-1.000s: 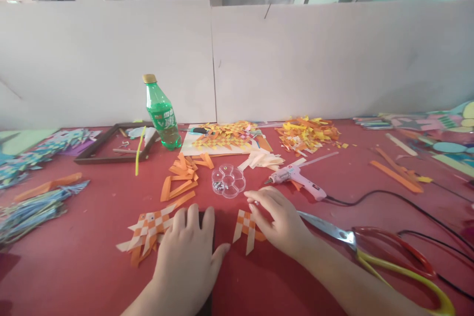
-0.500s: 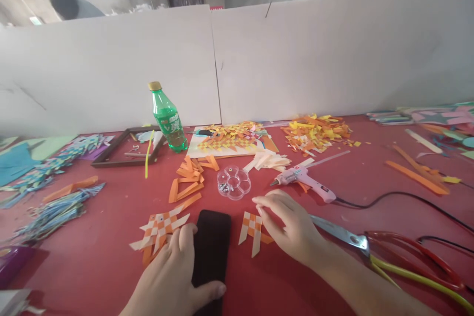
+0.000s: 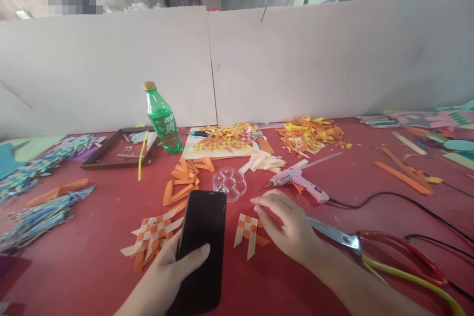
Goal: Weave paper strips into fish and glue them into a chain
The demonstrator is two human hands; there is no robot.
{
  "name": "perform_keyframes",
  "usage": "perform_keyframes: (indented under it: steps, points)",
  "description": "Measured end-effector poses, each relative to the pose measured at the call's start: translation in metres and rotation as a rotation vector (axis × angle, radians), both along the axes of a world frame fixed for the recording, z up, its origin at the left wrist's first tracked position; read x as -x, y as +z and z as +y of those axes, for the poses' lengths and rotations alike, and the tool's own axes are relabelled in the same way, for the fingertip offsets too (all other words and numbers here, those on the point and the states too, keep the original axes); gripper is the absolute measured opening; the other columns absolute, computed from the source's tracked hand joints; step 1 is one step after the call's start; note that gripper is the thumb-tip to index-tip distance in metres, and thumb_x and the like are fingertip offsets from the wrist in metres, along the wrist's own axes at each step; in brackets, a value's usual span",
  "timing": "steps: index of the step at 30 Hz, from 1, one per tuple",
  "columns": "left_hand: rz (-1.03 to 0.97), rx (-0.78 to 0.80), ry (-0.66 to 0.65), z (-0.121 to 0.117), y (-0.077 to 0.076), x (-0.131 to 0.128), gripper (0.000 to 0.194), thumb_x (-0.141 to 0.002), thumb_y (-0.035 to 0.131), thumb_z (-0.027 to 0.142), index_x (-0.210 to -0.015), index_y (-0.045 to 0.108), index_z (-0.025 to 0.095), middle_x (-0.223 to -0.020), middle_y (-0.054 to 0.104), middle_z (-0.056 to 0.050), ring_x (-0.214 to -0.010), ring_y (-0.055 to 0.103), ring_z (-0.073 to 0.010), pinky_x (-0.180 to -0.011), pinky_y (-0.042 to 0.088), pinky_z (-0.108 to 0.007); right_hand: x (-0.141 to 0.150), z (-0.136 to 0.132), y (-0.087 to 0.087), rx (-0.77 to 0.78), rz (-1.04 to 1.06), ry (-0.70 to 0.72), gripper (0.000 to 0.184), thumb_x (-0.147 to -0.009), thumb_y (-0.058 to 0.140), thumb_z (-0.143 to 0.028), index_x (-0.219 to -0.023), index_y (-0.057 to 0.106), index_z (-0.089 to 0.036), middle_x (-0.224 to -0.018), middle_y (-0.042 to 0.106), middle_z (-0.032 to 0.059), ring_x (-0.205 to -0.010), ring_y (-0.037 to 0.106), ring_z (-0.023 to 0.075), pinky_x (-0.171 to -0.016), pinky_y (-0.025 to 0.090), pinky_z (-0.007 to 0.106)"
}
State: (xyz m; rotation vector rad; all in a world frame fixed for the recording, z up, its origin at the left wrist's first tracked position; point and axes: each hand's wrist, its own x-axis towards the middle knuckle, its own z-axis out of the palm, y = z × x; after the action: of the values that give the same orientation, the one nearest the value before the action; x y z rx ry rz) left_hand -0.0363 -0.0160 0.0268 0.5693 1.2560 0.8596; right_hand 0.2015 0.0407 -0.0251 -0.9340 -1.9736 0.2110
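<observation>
My left hand (image 3: 177, 264) grips a black smartphone (image 3: 203, 242), its thumb across the dark screen and the other fingers behind. To the left of the phone lies a woven paper fish (image 3: 153, 229) in orange and cream, partly hidden by that hand. My right hand (image 3: 287, 224) rests just right of a smaller orange-and-cream woven piece (image 3: 247, 227). Its thumb and forefinger are slightly apart, with nothing visible between them. Beneath the right wrist pass the blades of large scissors (image 3: 336, 232) with red and yellow handles.
A pink glue gun (image 3: 298, 177) with a black cord lies beyond my right hand. Behind the phone sits a clear flower-shaped tray (image 3: 237, 185). Farther back are a green bottle (image 3: 163, 121), a dark frame (image 3: 111, 163) and a heap of paper scraps (image 3: 311, 133). A white partition (image 3: 296, 64) bounds the table.
My left hand has taken hold of the phone and raised it from the table; it now covers part of the clear tray. My right hand has barely moved.
</observation>
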Motion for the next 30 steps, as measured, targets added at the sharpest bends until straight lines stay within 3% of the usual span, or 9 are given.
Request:
perform_keyframes:
  steps: [3,11,18,20,22,23,25,28,30]
  points:
    - [-0.158,0.121,0.099,0.002,0.000,0.002,0.038,-0.070,0.076,0.022,-0.107,0.069,0.013,-0.085,0.079,-0.011,-0.071,0.075,-0.0288,-0.069,0.059,-0.038,0.000,0.000,0.001,-0.001,-0.002,-0.006,0.021,-0.091,0.052,-0.007,-0.104,0.061,-0.020,-0.082,0.063,0.0027,-0.079,0.059,0.0167,-0.071,0.052,0.032]
    - [-0.396,0.289,0.326,0.011,-0.015,0.001,0.036,-0.092,0.058,0.041,-0.110,0.066,0.011,-0.078,0.077,-0.016,-0.065,0.074,-0.0291,-0.062,0.059,-0.041,-0.002,-0.001,0.005,-0.038,-0.010,-0.035,0.021,-0.090,0.053,-0.006,-0.104,0.060,-0.020,-0.081,0.064,0.0017,-0.079,0.060,0.0152,-0.072,0.052,0.030]
    - [-0.238,0.126,0.317,0.004,-0.020,0.005,0.036,-0.084,0.068,0.039,-0.109,0.066,0.013,-0.079,0.077,-0.014,-0.067,0.075,-0.0307,-0.061,0.060,-0.044,-0.029,0.000,0.030,-0.010,-0.150,-0.237,0.015,-0.091,0.054,-0.013,-0.101,0.063,-0.020,-0.094,0.070,0.0055,-0.090,0.066,0.0212,-0.082,0.053,0.040]
    - [-0.086,0.029,0.218,0.000,-0.024,0.011,0.043,-0.084,0.066,0.046,-0.113,0.068,0.014,-0.092,0.079,-0.015,-0.081,0.076,-0.0351,-0.072,0.061,-0.053,-0.043,-0.012,0.036,0.054,-0.307,-0.310,0.012,-0.093,0.053,-0.019,-0.100,0.063,-0.021,-0.097,0.070,0.0057,-0.094,0.067,0.0231,-0.084,0.054,0.042]
    - [0.210,-0.231,-0.008,-0.002,-0.030,0.023,0.042,-0.086,0.062,0.050,-0.114,0.071,0.021,-0.106,0.078,-0.011,-0.100,0.072,-0.0376,-0.086,0.058,-0.059,-0.058,-0.029,0.033,0.078,-0.443,-0.364,0.016,-0.093,0.052,-0.024,-0.106,0.062,-0.022,-0.104,0.069,0.0070,-0.099,0.067,0.0252,-0.083,0.055,0.043]
    - [0.428,-0.439,-0.116,-0.001,-0.034,0.030,0.040,-0.085,0.062,0.052,-0.114,0.072,0.027,-0.110,0.077,-0.007,-0.108,0.070,-0.0375,-0.091,0.057,-0.060,-0.067,-0.039,0.029,0.066,-0.478,-0.422,0.022,-0.093,0.052,-0.027,-0.113,0.060,-0.021,-0.110,0.068,0.0089,-0.103,0.066,0.0262,-0.082,0.056,0.042]
    - [0.540,-0.572,-0.207,0.000,-0.043,0.044,0.038,-0.065,0.082,0.049,-0.099,0.078,0.033,-0.111,0.077,-0.002,-0.117,0.063,-0.0421,-0.105,0.047,-0.063,-0.083,-0.056,0.015,0.020,-0.496,-0.542,0.032,-0.095,0.047,-0.031,-0.123,0.054,-0.018,-0.118,0.065,0.0128,-0.108,0.065,0.0267,-0.084,0.056,0.040]
    - [1.003,-1.026,-0.376,0.004,-0.059,0.057,0.044,-0.067,0.076,0.059,-0.107,0.076,0.040,-0.121,0.073,0.001,-0.116,0.063,-0.0450,-0.106,0.041,-0.072,-0.107,-0.076,-0.008,-0.046,-0.549,-0.638,0.034,-0.098,0.044,-0.035,-0.123,0.054,-0.016,-0.110,0.068,0.0130,-0.102,0.067,0.0261,-0.083,0.056,0.040]
    - [0.940,-0.990,-0.335,0.004,-0.070,0.060,0.045,-0.075,0.063,0.066,-0.109,0.075,0.039,-0.121,0.073,0.003,-0.120,0.061,-0.0431,-0.104,0.043,-0.070,-0.120,-0.083,-0.019,-0.041,-0.579,-0.594,0.026,-0.099,0.042,-0.033,-0.116,0.058,-0.020,-0.104,0.070,0.0083,-0.096,0.068,0.0229,-0.083,0.055,0.038]
